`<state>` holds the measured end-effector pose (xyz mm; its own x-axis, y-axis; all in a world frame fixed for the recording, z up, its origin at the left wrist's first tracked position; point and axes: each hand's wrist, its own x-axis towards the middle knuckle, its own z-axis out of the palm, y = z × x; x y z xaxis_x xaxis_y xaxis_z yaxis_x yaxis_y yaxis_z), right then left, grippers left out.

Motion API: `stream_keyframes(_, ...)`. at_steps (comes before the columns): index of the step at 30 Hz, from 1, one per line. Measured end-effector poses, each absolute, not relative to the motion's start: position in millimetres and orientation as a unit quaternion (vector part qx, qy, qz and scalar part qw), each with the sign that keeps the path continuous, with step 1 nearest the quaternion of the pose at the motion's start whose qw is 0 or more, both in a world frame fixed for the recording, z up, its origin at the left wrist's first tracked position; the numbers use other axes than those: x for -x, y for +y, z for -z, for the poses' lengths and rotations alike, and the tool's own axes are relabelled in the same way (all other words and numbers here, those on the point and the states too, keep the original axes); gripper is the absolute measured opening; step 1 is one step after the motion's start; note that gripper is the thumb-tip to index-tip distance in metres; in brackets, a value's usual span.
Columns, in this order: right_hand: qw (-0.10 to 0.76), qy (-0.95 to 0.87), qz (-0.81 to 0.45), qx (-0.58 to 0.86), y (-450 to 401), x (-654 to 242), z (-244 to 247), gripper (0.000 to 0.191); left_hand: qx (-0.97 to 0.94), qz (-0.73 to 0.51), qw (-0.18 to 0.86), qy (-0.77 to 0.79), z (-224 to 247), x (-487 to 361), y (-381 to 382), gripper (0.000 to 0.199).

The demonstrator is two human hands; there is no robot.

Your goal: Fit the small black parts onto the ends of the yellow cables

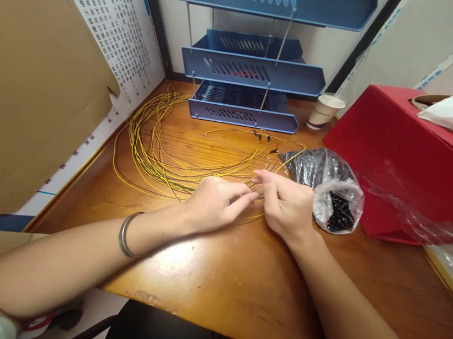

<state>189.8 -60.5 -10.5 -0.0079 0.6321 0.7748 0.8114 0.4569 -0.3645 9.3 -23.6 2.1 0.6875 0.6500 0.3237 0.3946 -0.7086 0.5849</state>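
A big loose coil of thin yellow and black wires (146, 142) lies on the wooden table, its right-hand ends gathered beside my hands. Several of these ends carry small black connectors (258, 136). My left hand (218, 202), with a metal bangle at the wrist, is closed in a pinch on a thin wire at thumb and index fingertip. Close to it, my right hand (290, 206) has its fingers bent together near the wire ends; whatever they grip is too small to make out. Just right of that hand, a clear plastic bag (327, 169) spills open, showing small black parts (341, 212).
Blue stacked trays (251, 73) stand at the back, with a paper cup (325, 111) beside them. A red box (396, 175) with white tissue on top fills the right side. Cardboard (33, 83) rises at the left. The table's front edge (175, 308) is near my body.
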Motion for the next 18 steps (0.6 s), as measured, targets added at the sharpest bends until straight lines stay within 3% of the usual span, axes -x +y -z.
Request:
stream_keyframes(5, 0.510, -0.626, 0.095, 0.582, -61.5, -188.4, 10.3, 0.032, -0.887, -0.265, 0.242, 0.291, -2.7, -9.5, -23.6, 0.038)
stream_keyframes(11, 0.476, -0.715, 0.063, 0.509, -63.6, -186.8, 7.2, 0.033, -0.887, -0.261, 0.233, 0.300, -2.8, -8.9, -24.6, 0.040)
stream_keyframes(15, 0.515, -0.623, 0.092, 0.582, -62.5, -190.0, 5.6, 0.034, -0.889, -0.256, 0.230, 0.303, -2.8, -9.4, -24.7, 0.036)
stream_keyframes(18, 0.520, -0.649, 0.066, 0.551, -64.1, -189.5, 4.8, 0.037, -0.893, -0.255, 0.222, 0.298, -2.6, -9.4, -23.6, 0.037)
